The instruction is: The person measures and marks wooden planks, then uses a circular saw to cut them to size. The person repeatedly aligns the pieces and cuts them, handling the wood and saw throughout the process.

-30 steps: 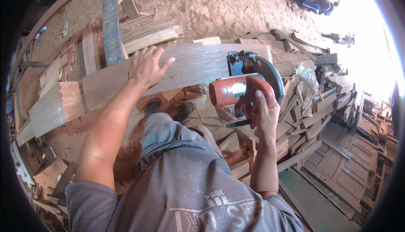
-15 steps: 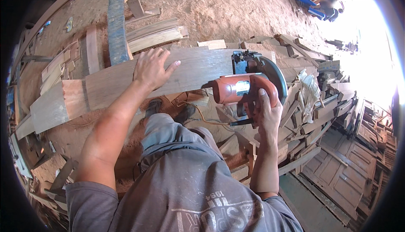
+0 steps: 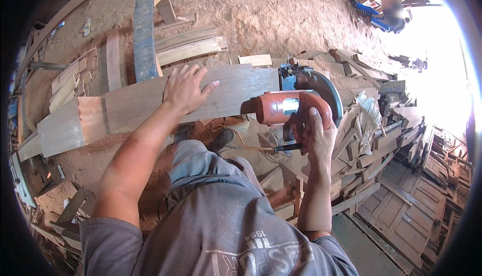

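A wide wooden board (image 3: 231, 88) runs from left to right in front of me. On top of it my left hand (image 3: 187, 89) lies with the fingers stretched and the thumb apart. At the board's right end sits a reddish-orange circular saw (image 3: 283, 108) with a dark base and a round blade guard (image 3: 329, 93). My right hand (image 3: 321, 128) is wrapped round the saw's rear handle, thumb on top. The guard hides the blade. From the handle a cord (image 3: 246, 147) trails left, below the board.
A blue-stained beam (image 3: 144, 30) meets the board's far side. Wood offcuts (image 3: 389, 133) are piled to the right, with a panelled door (image 3: 401, 211) beyond. Loose planks (image 3: 188, 50) lie on the dusty ground. Another person (image 3: 384, 17) is at the far right.
The whole view has shifted slightly, so the board and ground appear a little lower and to the right. The left hand stays on the board and the right hand keeps its hold on the saw.
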A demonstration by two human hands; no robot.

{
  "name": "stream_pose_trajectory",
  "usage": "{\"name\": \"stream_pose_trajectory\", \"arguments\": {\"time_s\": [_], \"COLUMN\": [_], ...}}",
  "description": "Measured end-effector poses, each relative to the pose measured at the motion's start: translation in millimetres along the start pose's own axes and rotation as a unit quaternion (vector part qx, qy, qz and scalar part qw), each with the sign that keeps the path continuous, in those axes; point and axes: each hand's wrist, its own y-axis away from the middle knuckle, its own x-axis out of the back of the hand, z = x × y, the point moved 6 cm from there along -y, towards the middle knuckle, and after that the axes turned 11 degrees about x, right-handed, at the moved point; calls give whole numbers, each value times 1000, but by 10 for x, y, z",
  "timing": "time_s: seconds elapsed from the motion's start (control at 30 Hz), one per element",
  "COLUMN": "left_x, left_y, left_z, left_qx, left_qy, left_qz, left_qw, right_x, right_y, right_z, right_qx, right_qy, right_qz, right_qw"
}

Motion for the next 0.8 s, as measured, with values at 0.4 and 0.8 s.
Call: {"name": "stream_pose_trajectory", "arguments": {"time_s": [0.4, 0.8], "left_x": [18, 43], "left_y": [14, -7], "left_z": [-20, -13], "left_qx": [0, 12], "left_qy": [5, 14], "left_qz": [10, -29], "left_qw": [1000, 999], "right_x": [-104, -174], "right_y": [-146, -262], "right_z": [-95, -145], "right_qx": [3, 6], "right_qy": [13, 3], "right_qz": [1, -3], "right_qw": [1000, 1000]}}
